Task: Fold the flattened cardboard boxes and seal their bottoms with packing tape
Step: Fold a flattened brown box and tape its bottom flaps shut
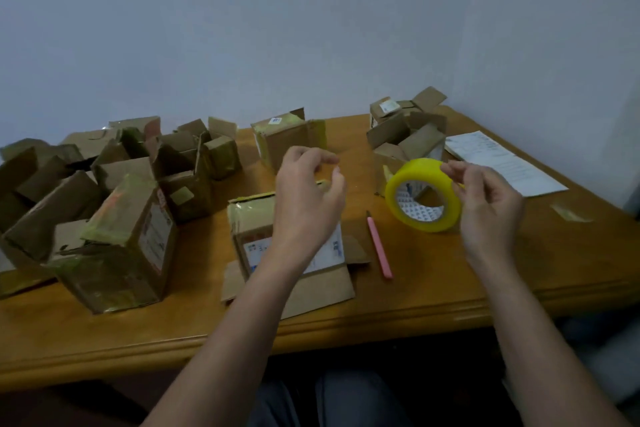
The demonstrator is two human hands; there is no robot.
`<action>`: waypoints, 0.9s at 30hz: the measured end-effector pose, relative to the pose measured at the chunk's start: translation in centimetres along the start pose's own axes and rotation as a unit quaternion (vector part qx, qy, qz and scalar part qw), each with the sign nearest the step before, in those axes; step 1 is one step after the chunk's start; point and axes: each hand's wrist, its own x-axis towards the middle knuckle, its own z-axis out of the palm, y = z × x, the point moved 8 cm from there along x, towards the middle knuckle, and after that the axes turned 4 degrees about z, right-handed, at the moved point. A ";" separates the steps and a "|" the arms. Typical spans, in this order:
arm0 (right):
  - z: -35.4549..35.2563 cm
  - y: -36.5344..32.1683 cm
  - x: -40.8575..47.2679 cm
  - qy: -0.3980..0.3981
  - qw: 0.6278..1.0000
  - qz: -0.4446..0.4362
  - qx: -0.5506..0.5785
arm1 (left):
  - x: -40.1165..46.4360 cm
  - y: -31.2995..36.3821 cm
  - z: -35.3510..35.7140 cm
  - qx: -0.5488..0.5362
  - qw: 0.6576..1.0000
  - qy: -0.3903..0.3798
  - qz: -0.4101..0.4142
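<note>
**A:** The yellow tape roll (424, 195) was up off the surface, on its edge, hole facing the camera, above the wood to the right of the middle box. The right hand (488, 198) gripped it at the right rim, fingertips curled onto the outer band.

**B:** And the left hand (308, 194)?

**A:** It hovered over the cardboard box (277, 236) in the centre, fingers loosely curled, thumb and forefinger near each other. Whether it pinched a strip of clear tape, I couldn't tell.

**B:** That box?

**A:** It stood on the wooden surface (138, 333) with flaps spread flat toward the near edge, a white label on its side. Just right of it lay a pink pen (379, 246), pointing away from the person.

**B:** Farther out?

**A:** A taped box (128, 246) stood on the left, with a heap of open boxes (69, 177) behind it. Another box (287, 140) sat at the back centre, two more open boxes (407, 135) at the back right, and a printed sheet (502, 163) lay flat beside those.
</note>
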 end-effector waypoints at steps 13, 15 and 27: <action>-5.4 9.8 1.6 -0.116 0.929 0.107 -0.335 | -1.8 -2.4 18.6 -0.055 0.959 -0.221 -0.167; -5.6 9.7 1.6 -0.095 0.928 0.093 -0.347 | -1.8 -2.7 19.3 -0.090 0.957 -0.196 -0.196; -6.3 8.8 1.2 0.014 0.928 0.041 -0.369 | -1.1 -2.9 19.7 -0.084 0.972 -0.111 -0.189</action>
